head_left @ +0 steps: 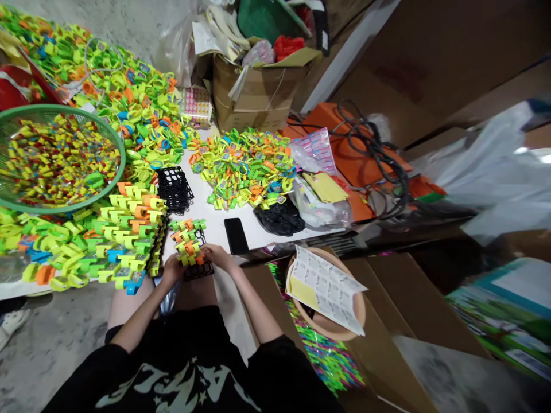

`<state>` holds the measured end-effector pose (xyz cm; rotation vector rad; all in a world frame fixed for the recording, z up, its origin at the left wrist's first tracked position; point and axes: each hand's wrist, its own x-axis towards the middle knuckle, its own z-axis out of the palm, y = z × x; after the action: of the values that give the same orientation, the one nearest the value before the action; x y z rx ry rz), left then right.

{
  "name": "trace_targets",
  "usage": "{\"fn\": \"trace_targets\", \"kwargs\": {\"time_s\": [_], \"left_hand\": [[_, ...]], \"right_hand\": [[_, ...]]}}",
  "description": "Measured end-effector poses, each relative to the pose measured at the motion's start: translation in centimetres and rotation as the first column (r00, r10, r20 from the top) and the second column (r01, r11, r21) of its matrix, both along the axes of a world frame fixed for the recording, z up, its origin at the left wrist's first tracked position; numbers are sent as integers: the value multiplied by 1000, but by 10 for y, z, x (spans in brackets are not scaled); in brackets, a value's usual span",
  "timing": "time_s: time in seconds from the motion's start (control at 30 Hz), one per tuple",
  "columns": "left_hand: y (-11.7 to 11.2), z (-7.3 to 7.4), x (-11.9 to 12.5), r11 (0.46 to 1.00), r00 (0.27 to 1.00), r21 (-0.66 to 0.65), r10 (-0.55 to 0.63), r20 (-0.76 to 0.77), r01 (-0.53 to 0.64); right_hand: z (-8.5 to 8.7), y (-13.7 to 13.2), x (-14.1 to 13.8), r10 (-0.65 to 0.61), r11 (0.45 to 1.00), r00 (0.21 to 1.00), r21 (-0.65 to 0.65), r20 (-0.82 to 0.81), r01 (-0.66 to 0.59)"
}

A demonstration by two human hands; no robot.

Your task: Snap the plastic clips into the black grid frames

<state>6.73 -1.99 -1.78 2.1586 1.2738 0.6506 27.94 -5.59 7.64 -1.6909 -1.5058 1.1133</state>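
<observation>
My left hand (171,269) and my right hand (216,255) both grip a black grid tray (198,269) at the near edge of the white table (215,221). Green, yellow and orange plastic pieces (187,241) fill most of the tray's slots. My left hand holds the tray's left side; my right hand's fingers curl over its right edge, touching the pieces. A stack of filled trays (129,229) stands just left of my hands. Empty black trays (174,189) lie behind.
A green mesh basket (112,132) of small pieces sits far left. Loose coloured pieces (245,166) are heaped across the table. A black phone (236,235) lies right of my hands. Cardboard boxes (249,94), plastic bags, black cables (374,149) and a bowl with printed sheets (327,289) lie around.
</observation>
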Motion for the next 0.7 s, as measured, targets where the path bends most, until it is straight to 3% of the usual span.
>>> {"fn": "trace_targets", "kwargs": {"time_s": [0.1,0.2,0.27,0.37,0.57,0.7], "left_hand": [[0,-2,-1,1000,999,-7,30,-15,-31],[0,-7,-1,999,999,-21,34,-12,-34],[0,-11,-1,999,999,-26,32,-13,-33],[-1,-16,0,998,998,-36,57,-24,-58],[-3,-18,-1,996,998,-55,67,-21,-68],[-2,-15,-2,999,1000,-32,18,-5,-18]], "right_hand": [[1,36,38,-187,982,970,52,155,181],[4,83,70,-393,919,855,169,339,356],[6,112,84,-452,891,789,167,417,422],[4,142,95,-452,881,754,106,476,461],[-3,151,100,-439,880,778,37,450,474],[-2,128,95,-570,821,790,117,228,559]]}}
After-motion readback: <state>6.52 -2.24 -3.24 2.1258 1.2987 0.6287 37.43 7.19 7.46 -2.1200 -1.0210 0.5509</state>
